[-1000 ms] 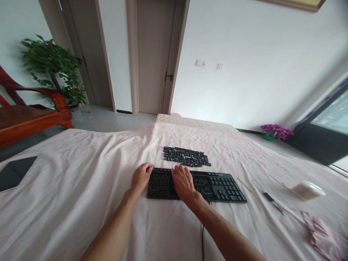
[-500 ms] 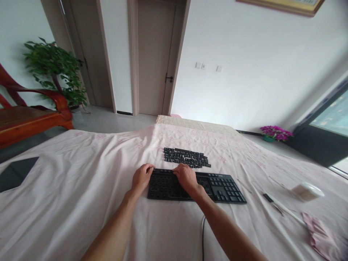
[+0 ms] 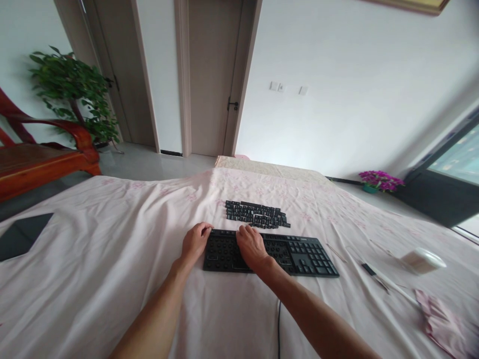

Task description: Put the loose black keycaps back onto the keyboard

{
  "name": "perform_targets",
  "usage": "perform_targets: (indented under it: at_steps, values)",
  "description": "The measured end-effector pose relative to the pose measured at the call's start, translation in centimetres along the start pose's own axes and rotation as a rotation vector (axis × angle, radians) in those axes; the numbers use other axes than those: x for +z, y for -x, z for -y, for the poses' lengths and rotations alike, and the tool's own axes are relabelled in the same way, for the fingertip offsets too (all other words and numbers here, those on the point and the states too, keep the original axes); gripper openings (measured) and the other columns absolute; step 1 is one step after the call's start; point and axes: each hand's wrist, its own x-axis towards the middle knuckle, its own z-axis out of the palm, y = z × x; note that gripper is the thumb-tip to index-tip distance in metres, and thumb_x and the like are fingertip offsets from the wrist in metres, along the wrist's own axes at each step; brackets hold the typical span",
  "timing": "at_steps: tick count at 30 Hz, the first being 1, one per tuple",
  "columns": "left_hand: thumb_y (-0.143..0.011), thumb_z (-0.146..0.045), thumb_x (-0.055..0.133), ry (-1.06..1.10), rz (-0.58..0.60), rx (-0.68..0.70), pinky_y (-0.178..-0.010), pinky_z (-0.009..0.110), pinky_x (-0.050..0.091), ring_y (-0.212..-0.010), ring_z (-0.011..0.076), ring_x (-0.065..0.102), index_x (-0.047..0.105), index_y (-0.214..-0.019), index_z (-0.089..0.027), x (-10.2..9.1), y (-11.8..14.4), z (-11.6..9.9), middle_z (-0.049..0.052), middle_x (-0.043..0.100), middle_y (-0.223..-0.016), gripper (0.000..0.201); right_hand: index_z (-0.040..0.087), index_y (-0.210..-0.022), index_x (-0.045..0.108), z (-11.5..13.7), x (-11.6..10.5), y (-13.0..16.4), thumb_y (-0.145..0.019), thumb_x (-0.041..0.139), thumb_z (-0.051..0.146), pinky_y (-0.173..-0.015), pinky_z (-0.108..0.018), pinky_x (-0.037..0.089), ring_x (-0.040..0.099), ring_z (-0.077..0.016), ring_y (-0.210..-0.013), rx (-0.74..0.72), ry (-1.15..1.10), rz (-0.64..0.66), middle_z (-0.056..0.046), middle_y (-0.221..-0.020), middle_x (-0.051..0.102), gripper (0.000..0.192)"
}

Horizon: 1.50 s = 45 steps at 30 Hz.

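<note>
A black keyboard point(image 3: 314, 259) lies on the cloth in front of me; its main block shows bare key sockets, while the number pad at the right keeps its keycaps. My left hand point(image 3: 195, 242) is closed at the keyboard's upper left corner, thumb and fingers pinching the edge. Over the top row, left of the middle, my right hand point(image 3: 251, 244) has its fingers drawn together and pointing down; whatever is under the fingertips is hidden. Just beyond the keyboard, many loose black keycaps point(image 3: 258, 214) are laid out in rows.
Right of the keyboard lie thin sticks point(image 3: 337, 253), a black-headed brush point(image 3: 369, 269), a whitish tub point(image 3: 422, 262) and a pink cloth point(image 3: 441, 319). A dark flat panel point(image 3: 24, 237) rests at the left. A cable point(image 3: 279, 329) runs toward me across the pale bedsheet point(image 3: 224, 319).
My right hand has shifted slightly left along the keyboard's top row. My left hand stays at the corner. The camera view has tilted slightly.
</note>
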Motion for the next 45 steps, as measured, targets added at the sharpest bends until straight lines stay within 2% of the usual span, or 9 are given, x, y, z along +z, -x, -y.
perform_targets:
  at_steps: [4, 12, 15, 20, 24, 31, 38, 45]
  values:
    - [-0.088, -0.028, 0.048, 0.001, -0.003, 0.01, -0.081, 0.024, 0.045, -0.093, 0.0164, 0.065, 0.069, -0.096, -0.024, 0.1, 0.1, 0.0, 0.002, 0.073, -0.102, 0.023, 0.011, -0.107, 0.062, 0.8, 0.1, 0.8, -0.089, 0.043, 0.007, -0.077, -0.036, 0.04, 0.05, -0.0245, -0.093, 0.042, 0.008, 0.005, -0.014, -0.104, 0.059, 0.026]
    - [-0.088, -0.027, 0.048, -0.006, -0.004, 0.004, -0.08, 0.025, 0.045, -0.094, 0.0165, 0.065, 0.069, -0.096, -0.024, 0.0, 0.2, -0.1, 0.002, 0.073, -0.103, 0.023, 0.012, -0.103, 0.064, 1.3, -0.3, 0.7, -0.088, 0.039, 0.003, -0.08, -0.038, 0.038, 0.05, -0.0252, -0.094, 0.026, -0.001, 0.003, -0.014, -0.101, 0.06, 0.03]
    - [-0.088, -0.027, 0.048, -0.006, -0.003, 0.007, -0.08, 0.024, 0.045, -0.094, 0.0165, 0.065, 0.069, -0.096, -0.024, 0.0, 0.1, -0.2, 0.002, 0.073, -0.103, 0.023, 0.013, -0.105, 0.064, 0.5, -0.4, 0.6, -0.089, 0.042, 0.006, -0.079, -0.035, 0.039, 0.052, -0.0237, -0.095, 0.042, -0.055, 0.008, -0.012, -0.102, 0.061, 0.028]
    - [-0.088, -0.028, 0.048, -0.008, -0.003, 0.005, -0.079, 0.025, 0.045, -0.092, 0.0166, 0.065, 0.07, -0.096, -0.024, 0.0, 0.0, -0.1, 0.002, 0.073, -0.102, 0.023, 0.023, -0.099, 0.07, -1.7, -0.5, 0.1, -0.096, 0.045, 0.025, -0.077, -0.026, 0.039, 0.057, -0.0168, -0.096, 0.142, -0.253, 0.044, -0.005, -0.101, 0.063, 0.026]
    - [-0.088, -0.028, 0.048, -0.007, -0.004, 0.002, -0.079, 0.024, 0.045, -0.093, 0.0163, 0.065, 0.07, -0.096, -0.025, 0.0, 0.0, 0.0, 0.002, 0.073, -0.103, 0.023, 0.025, -0.103, 0.071, -2.4, -0.3, -0.6, -0.095, 0.048, 0.026, -0.078, -0.023, 0.039, 0.059, -0.0146, -0.098, 0.158, -0.311, 0.061, -0.003, -0.101, 0.065, 0.024]
    - [-0.088, -0.029, 0.048, -0.005, -0.001, -0.006, -0.081, 0.025, 0.045, -0.092, 0.0163, 0.065, 0.069, -0.095, -0.025, 0.0, -0.1, 0.0, 0.001, 0.073, -0.102, 0.023, 0.023, -0.091, 0.072, -2.1, 0.1, -0.9, -0.097, 0.043, 0.024, -0.074, -0.024, 0.039, 0.058, -0.0158, -0.093, 0.142, -0.26, -0.009, -0.004, -0.095, 0.065, 0.03]
    - [-0.088, -0.029, 0.049, -0.005, -0.007, -0.008, -0.079, 0.025, 0.045, -0.091, 0.0161, 0.065, 0.07, -0.095, -0.025, 0.0, -0.1, -0.1, 0.002, 0.073, -0.101, 0.023, 0.023, -0.098, 0.072, -2.2, 0.0, -0.8, -0.097, 0.043, 0.026, -0.076, -0.023, 0.04, 0.059, -0.0143, -0.093, 0.136, -0.287, 0.018, -0.004, -0.096, 0.065, 0.029]
    - [-0.088, -0.029, 0.048, -0.003, -0.007, 0.005, -0.081, 0.025, 0.045, -0.093, 0.0166, 0.065, 0.07, -0.096, -0.025, 0.0, 0.0, 0.0, 0.002, 0.073, -0.104, 0.024, 0.023, -0.095, 0.071, -2.0, 0.8, -0.9, -0.097, 0.041, 0.023, -0.076, -0.026, 0.04, 0.058, -0.017, -0.092, 0.099, -0.218, -0.036, -0.005, -0.096, 0.064, 0.029]
